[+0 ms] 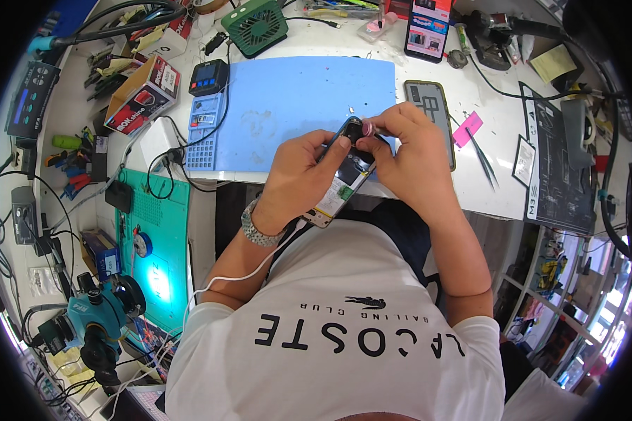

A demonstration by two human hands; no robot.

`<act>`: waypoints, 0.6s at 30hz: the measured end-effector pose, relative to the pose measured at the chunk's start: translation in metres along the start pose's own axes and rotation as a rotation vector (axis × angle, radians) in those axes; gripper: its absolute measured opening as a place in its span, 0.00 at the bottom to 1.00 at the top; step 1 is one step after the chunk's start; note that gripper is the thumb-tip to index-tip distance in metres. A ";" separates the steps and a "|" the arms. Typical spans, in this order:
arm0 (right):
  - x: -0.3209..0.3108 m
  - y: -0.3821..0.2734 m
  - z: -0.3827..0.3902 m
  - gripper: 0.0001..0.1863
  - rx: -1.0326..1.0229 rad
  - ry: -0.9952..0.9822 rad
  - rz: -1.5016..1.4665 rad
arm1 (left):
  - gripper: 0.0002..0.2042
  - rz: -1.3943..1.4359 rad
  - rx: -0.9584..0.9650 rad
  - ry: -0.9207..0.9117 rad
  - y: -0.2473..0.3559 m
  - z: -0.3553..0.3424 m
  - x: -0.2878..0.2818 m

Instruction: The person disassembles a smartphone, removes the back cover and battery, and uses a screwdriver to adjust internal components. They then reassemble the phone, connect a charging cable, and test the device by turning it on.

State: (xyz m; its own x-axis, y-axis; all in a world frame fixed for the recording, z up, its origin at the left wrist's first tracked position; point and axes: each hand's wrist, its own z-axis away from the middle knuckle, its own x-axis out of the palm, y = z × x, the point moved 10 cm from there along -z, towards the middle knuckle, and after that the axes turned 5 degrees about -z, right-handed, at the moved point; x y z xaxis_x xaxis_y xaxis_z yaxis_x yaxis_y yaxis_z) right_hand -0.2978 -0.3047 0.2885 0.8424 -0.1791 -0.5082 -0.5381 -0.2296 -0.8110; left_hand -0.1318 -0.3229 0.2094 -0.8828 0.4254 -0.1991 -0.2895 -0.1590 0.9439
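Observation:
An opened smartphone (340, 184), back cover off and its insides showing, is held tilted over the near edge of the blue work mat (288, 105). My left hand (298, 175), with a metal watch on the wrist, grips the phone along its left side. My right hand (407, 151) wraps the phone's upper right and pinches a small pink-tipped tool (367, 130) at the phone's top end. A white cable (246, 270) runs from near the phone down past my left forearm.
A phone back cover (432, 112) lies right of the mat, with tweezers (483, 151) and a pink tag (467, 128) beyond. A second phone (427, 28), a green fan (256, 24), a small meter (208, 76), a box (144, 95) and a green mat (154, 245) surround the bench.

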 end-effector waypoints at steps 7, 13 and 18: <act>0.003 0.008 0.003 0.07 0.130 0.026 -0.265 | 0.15 0.049 -0.056 -0.044 0.001 0.001 0.007; 0.001 0.007 -0.002 0.08 0.015 -0.008 -0.188 | 0.16 0.015 -0.050 -0.065 0.000 0.003 0.009; 0.000 0.002 -0.003 0.07 -0.024 0.016 -0.103 | 0.16 -0.059 -0.006 -0.037 0.007 0.004 0.007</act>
State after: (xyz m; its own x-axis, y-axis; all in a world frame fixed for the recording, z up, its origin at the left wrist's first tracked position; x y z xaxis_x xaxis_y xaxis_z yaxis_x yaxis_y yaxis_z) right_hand -0.2989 -0.3082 0.2880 0.8929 -0.1683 -0.4175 -0.4491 -0.2699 -0.8517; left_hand -0.1383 -0.3179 0.2158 -0.8499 0.4669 -0.2444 -0.3428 -0.1377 0.9293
